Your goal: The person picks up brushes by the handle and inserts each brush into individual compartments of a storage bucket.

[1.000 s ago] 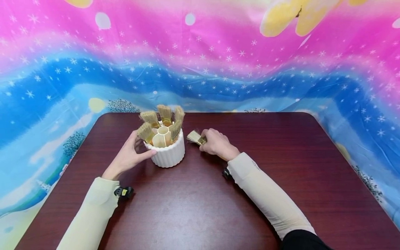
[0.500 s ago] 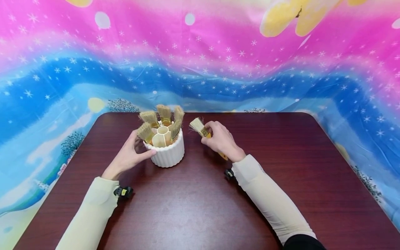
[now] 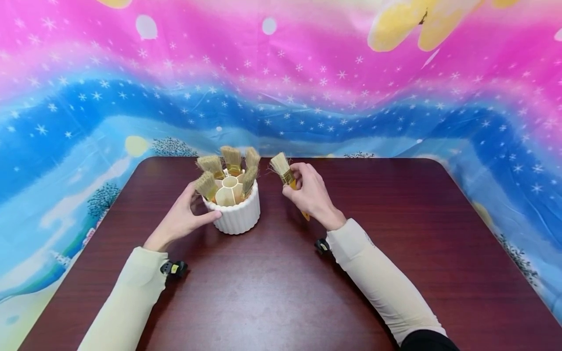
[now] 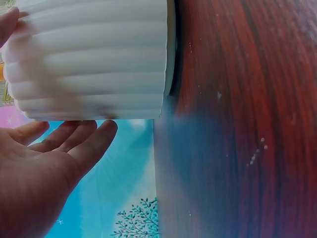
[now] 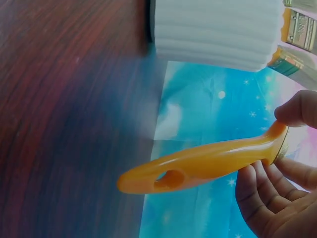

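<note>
A white ribbed pot (image 3: 237, 219) stands on the table with a cream divided insert (image 3: 226, 197) inside. Several paintbrushes (image 3: 210, 165) are in its outer compartments, bristles up, while the front compartment and the round centre one hold none. My left hand (image 3: 176, 222) holds the pot from the left, thumb at the front rim and fingertips against its side, as the left wrist view also shows. To the right of the pot, my right hand (image 3: 313, 195) pinches another paintbrush (image 3: 280, 165) near its metal ferrule. Its orange handle (image 5: 213, 161) slants down below the fingers, bristles up.
The dark red-brown wooden table (image 3: 263, 292) has rounded back corners. Behind and beside it hangs a pink and blue printed cloth (image 3: 281, 87).
My right hand has tilted the paintbrush from nearly flat to more upright, its bristles rising, and the hand has shifted slightly right. The left hand and pot stay in place.
</note>
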